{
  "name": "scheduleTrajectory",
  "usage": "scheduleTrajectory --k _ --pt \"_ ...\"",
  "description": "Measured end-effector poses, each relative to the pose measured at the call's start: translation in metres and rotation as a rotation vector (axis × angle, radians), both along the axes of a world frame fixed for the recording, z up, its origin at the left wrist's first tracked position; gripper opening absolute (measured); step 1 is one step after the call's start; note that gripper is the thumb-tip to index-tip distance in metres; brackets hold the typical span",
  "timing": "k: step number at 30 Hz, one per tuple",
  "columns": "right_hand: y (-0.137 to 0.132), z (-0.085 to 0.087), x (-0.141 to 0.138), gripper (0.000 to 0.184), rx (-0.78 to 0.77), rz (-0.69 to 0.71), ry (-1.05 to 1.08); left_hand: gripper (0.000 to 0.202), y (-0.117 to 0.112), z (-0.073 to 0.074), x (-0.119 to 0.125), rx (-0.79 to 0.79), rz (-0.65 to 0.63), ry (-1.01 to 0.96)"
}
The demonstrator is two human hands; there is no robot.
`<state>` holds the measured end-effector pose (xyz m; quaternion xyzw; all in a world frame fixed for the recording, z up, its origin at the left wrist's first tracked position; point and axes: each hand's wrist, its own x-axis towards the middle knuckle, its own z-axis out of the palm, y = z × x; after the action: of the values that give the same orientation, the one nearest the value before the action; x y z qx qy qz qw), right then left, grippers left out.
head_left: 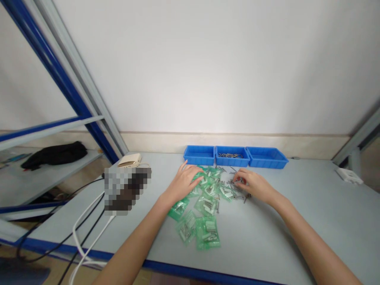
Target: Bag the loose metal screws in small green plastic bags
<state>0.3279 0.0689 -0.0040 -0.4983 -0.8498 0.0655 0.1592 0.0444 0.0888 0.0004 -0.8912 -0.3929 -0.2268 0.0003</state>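
Note:
A heap of small green plastic bags [204,206] holding metal parts lies on the grey table [297,221] in front of me. Loose metal screws [234,190] are scattered at the heap's right side. My left hand [184,183] rests flat on the bags at the heap's left, fingers stretched out. My right hand [252,183] sits over the loose screws with its fingers curled together in a pinch; what they hold is too small to make out.
Three blue bins stand in a row at the back: left [198,155], middle [232,156] with metal parts inside, right [266,157]. A cream device [130,160], white and black cables [86,229] and a blurred object lie left. A white part [349,175] lies far right.

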Motion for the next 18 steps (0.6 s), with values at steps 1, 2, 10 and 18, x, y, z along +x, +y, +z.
scheduleTrajectory --k 1,2,10,18 --pt "-0.002 -0.001 -0.005 0.019 0.026 0.025 -0.008 0.025 0.0 -0.003 -0.002 0.009 0.008 -0.007" --pt "-0.003 -0.004 -0.011 0.021 0.068 0.038 -0.028 0.025 0.0 -0.006 -0.003 0.018 0.014 -0.007" --pt "-0.003 -0.022 -0.039 0.023 0.211 -0.06 -0.191 0.024 -0.007 -0.011 -0.005 0.125 -0.013 0.08" --pt "-0.002 -0.025 -0.03 0.016 0.266 -0.014 -0.151 0.022 -0.01 -0.013 -0.008 0.183 0.01 0.129"
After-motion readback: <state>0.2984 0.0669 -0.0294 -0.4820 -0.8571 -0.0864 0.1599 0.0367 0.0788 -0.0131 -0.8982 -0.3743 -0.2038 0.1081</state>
